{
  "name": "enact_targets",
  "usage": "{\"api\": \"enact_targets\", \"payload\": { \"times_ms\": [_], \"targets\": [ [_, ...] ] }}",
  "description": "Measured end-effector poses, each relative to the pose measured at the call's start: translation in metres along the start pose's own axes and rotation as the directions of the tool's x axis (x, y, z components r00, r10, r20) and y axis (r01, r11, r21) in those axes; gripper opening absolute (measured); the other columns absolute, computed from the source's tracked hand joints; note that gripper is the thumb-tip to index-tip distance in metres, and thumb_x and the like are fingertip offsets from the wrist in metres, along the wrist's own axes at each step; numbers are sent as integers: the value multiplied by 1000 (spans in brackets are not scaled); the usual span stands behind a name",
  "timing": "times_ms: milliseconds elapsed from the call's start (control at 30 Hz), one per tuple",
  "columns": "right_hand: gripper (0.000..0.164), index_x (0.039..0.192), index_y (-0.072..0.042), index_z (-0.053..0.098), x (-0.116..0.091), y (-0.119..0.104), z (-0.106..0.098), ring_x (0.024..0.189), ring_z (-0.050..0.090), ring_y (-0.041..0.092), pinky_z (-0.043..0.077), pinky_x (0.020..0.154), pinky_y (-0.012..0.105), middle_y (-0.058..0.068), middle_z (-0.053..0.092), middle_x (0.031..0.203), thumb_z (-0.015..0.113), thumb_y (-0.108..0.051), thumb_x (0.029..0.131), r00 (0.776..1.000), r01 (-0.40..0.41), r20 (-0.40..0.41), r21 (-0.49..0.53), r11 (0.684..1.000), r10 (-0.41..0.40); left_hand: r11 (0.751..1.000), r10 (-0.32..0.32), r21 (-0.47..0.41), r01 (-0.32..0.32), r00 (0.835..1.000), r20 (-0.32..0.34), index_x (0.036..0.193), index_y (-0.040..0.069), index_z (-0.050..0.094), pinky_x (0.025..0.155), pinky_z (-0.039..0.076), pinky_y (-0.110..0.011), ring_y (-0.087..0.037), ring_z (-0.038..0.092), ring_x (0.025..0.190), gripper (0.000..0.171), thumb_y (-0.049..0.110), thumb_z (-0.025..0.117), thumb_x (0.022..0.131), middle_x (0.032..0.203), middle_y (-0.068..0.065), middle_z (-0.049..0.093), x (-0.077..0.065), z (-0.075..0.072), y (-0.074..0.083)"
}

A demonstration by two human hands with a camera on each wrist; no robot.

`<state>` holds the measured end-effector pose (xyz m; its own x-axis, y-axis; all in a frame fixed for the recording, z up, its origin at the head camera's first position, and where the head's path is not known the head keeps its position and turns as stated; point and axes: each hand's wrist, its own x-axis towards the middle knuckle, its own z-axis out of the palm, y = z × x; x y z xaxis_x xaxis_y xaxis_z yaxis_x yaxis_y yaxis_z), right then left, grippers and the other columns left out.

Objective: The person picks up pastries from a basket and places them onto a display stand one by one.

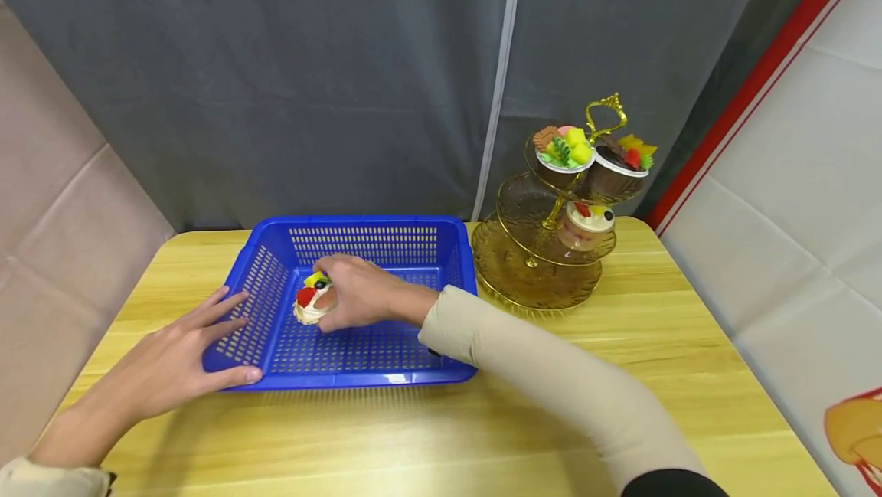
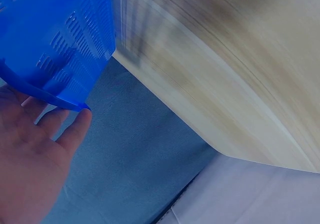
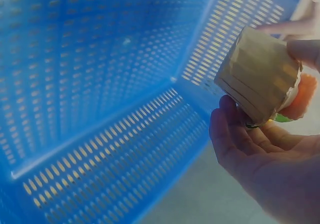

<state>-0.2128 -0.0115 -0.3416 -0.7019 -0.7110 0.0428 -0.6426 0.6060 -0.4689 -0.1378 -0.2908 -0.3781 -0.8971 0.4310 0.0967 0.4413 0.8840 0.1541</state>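
My right hand (image 1: 361, 290) reaches into the blue plastic basket (image 1: 331, 380) and holds a cupcake (image 1: 313, 304), thumb and fingers about its sides. White cream, a red berry, yellow fruit and a dark berry top the cupcake. In the right wrist view, its pale ridged wrapper (image 3: 257, 74) is tilted between the fingers, above the slotted basket floor. My left hand (image 1: 172, 363) rests at the basket's near left corner. Its fairly straight fingers spread over the left rim, while the thumb lies along the front rim.
To the right of the basket stands a three-tier gold-edged stand (image 1: 506, 286). Two dark-wrapped cupcakes, one fruit-topped (image 1: 565, 156) and one chocolate (image 1: 620, 168), sit on its top tier. A cream-topped dessert cup (image 1: 586, 227) sits lower. Behind the wooden table (image 1: 427, 443) hangs a grey curtain (image 1: 331, 99).
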Motion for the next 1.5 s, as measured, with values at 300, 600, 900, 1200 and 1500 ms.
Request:
{"api": "enact_targets", "payload": {
  "times_ms": [300,600,900,1200,1500],
  "targets": [
    [48,118,-11,58,-28,5,-39,89,54,9,46,75,17,-6,58,102,77,-21,76,993,65,-100,80,995,-57,1000,3,6,-3,1000,-6,127,-2,66,84,43,-72,-41,31,144,85,67,71,78,155,-15,39,0,0,0],
    [67,138,-7,52,-64,21,-71,99,57,9,48,86,23,0,59,122,75,-23,78,974,27,-226,91,995,-6,1000,21,0,-21,999,-27,127,-1,66,83,43,-72,-39,31,144,84,67,72,77,155,-14,40,0,2,-1],
    [65,136,-5,55,-98,47,-86,99,60,15,51,87,31,3,61,122,76,-19,76,940,-2,-336,161,987,57,999,37,1,-37,998,-47,126,-1,67,83,43,-72,-39,33,144,83,65,74,77,155,-14,40,-1,2,0],
    [67,139,-4,53,-132,82,-90,100,62,19,52,87,37,7,60,129,77,-18,78,903,-112,-392,180,977,175,999,34,-2,-34,998,-45,127,-1,67,83,43,-72,-39,33,144,83,65,74,77,155,-14,40,-2,1,0],
    [68,140,-5,52,-161,109,-95,102,63,25,52,87,42,12,59,134,79,-17,79,832,-184,-500,161,970,241,999,30,-10,-31,999,-41,127,0,67,84,42,-73,-40,33,144,82,65,74,77,155,-14,40,-1,1,-1]
  ]
}}
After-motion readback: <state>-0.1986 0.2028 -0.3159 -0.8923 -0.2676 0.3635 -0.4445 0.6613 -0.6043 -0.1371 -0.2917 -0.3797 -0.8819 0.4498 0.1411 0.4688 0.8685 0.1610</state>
